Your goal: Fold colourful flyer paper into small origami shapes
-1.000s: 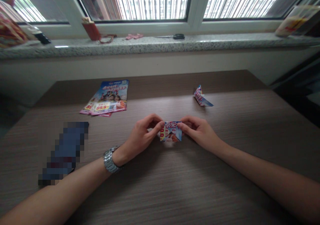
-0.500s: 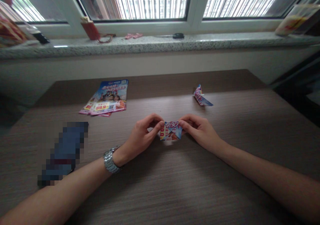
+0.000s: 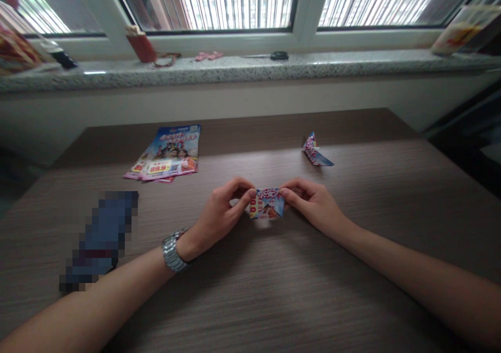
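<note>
Between my hands, a small folded piece of printed paper [image 3: 267, 203] is held up just above the table, its colourful side with red and yellow print facing me. My left hand [image 3: 226, 209] pinches its upper left corner between thumb and fingers. At the upper right corner, the thumb and fingers of my right hand [image 3: 310, 201] grip it the same way. Beyond my right hand stands a folded paper figure [image 3: 315, 152] made of similar printed paper, with pointed ends. The back of the held paper is hidden.
Several printed flyers [image 3: 172, 154] lie stacked at the back left of the wooden table [image 3: 250, 301]. A blurred-out dark blue object [image 3: 104, 238] is beside my left forearm. On the stone windowsill [image 3: 235, 72] are a red container [image 3: 141, 46], pink pieces and a dark-handled tool [image 3: 278, 55].
The folded paper has shifted very slightly upward in my fingers' grip. Both hands keep nearly the same place, and the other things have not moved.
</note>
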`<action>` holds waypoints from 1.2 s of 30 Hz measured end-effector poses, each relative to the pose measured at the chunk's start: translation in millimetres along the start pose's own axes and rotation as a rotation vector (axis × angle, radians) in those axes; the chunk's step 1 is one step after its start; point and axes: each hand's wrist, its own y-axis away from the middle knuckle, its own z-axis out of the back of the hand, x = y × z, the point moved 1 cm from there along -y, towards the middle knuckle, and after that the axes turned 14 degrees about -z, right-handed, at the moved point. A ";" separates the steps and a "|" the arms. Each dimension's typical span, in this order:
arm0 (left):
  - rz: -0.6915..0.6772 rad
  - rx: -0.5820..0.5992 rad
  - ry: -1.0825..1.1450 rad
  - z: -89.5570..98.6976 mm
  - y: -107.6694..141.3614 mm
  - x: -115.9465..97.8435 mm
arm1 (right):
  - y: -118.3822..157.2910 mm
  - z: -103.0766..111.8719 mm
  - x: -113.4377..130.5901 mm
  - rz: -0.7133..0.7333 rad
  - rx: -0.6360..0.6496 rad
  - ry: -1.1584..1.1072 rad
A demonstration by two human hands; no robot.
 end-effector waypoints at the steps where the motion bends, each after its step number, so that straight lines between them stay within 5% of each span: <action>1: 0.004 -0.013 -0.001 0.4 -0.3 0.2 | -0.2 0.0 -0.1 -0.006 0.000 -0.015; 22: -0.055 -0.012 0.006 -0.4 -0.7 -7.0 | 1.9 1.0 -0.9 0.064 -0.041 0.064; 36: 0.037 0.022 0.037 -0.6 0.9 -0.4 | 3.0 2.2 1.2 0.090 -0.010 0.161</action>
